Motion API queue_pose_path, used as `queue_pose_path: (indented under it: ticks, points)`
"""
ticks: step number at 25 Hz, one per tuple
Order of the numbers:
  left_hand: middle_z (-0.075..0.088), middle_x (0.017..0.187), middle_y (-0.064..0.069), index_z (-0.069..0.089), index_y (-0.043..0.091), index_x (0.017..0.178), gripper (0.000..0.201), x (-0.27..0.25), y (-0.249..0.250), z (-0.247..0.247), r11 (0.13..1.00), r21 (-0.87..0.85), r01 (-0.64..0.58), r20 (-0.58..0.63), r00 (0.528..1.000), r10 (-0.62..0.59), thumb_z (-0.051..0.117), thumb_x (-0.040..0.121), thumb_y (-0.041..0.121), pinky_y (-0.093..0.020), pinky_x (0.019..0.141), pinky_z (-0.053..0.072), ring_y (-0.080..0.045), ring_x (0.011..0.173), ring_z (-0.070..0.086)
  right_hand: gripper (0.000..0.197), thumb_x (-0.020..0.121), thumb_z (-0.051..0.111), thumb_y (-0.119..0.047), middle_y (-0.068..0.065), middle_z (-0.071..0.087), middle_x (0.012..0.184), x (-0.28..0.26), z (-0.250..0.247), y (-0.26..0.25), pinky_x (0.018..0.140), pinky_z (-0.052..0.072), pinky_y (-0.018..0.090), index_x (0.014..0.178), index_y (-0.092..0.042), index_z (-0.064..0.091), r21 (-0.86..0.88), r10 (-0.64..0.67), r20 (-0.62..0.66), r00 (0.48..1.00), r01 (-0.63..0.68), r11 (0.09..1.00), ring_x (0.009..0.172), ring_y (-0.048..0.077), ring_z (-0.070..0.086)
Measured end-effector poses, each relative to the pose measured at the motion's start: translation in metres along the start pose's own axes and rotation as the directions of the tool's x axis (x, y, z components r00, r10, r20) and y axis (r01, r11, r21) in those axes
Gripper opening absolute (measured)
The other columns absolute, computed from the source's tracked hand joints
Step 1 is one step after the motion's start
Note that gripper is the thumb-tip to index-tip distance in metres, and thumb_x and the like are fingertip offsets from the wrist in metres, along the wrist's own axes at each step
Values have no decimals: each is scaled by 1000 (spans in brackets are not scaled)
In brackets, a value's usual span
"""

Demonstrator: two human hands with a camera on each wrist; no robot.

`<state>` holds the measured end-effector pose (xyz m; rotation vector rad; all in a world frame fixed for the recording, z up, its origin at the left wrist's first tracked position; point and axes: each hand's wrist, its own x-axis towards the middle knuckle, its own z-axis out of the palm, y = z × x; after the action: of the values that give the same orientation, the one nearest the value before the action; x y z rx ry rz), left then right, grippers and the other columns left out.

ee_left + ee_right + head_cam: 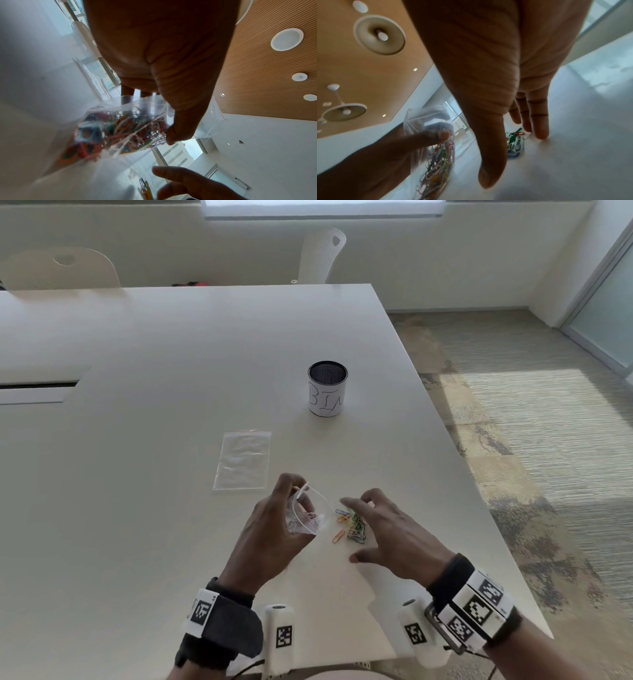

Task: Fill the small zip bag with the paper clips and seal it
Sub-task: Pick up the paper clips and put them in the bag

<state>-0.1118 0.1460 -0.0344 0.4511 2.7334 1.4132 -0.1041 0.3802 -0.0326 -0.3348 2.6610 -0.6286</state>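
Note:
My left hand (274, 525) holds a small clear zip bag (306, 517) upright near the table's front, thumb and fingers pinching its wall. The bag (120, 129) has many coloured paper clips inside, and its mouth with the red zip strip stands open toward the right. A small heap of loose paper clips (352, 527) lies on the table just right of the bag. My right hand (383, 525) hovers over that heap with its fingers spread and straight, fingertips (541, 134) at the table beside the clips (516, 143). It holds nothing that I can see.
A second, larger empty zip bag (243, 460) lies flat beyond my left hand. A black mesh cup (327, 388) with a white paper label stands farther back. The white table's (137, 405) right edge runs diagonally close to my right hand. Two chairs stand behind.

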Motion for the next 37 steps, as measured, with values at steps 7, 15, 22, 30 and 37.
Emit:
queue_pose_path:
  ticks: [7,15,22,30,37]
  points:
    - [71,92,11,45,33,114,54,1,1,0,1000,-11,-1,-5,1000,1,84,81,15,-30,72,56,-10,82,67,25,99,65,-13,-4,62,118,7,19,2,87,56,34,116,-29,72,-155,-239,-112,964,221,963,108,19,60]
    - [71,94,10,45,36,113,53,4,1,-1,1000,-13,8,-7,1000,-8,82,80,17,-39,75,59,-13,83,69,23,97,53,0,5,61,91,20,13,-9,66,51,36,78,-12,60,-177,-200,-125,972,177,968,74,24,60]
    - [71,94,11,45,35,113,53,8,-2,-1,1000,-18,19,-13,1000,-19,82,81,15,-39,76,59,-12,82,69,6,86,81,-7,0,77,82,26,-30,6,76,63,31,85,-12,81,219,5,-155,988,30,975,74,13,73]
    - [71,96,12,45,34,116,56,14,-4,0,1000,-7,11,-2,1000,-11,86,81,18,-36,73,59,-11,82,69,3,86,84,-9,1,80,78,19,-68,-60,70,63,21,89,-10,82,405,-120,-249,961,216,889,72,11,77]
    - [71,90,13,48,34,113,52,18,-3,-3,998,-26,52,11,999,-52,77,79,9,-36,66,55,-12,76,66,12,92,71,-11,-3,77,84,33,-52,-83,64,57,21,95,-17,82,203,-220,-241,945,271,941,68,8,70]
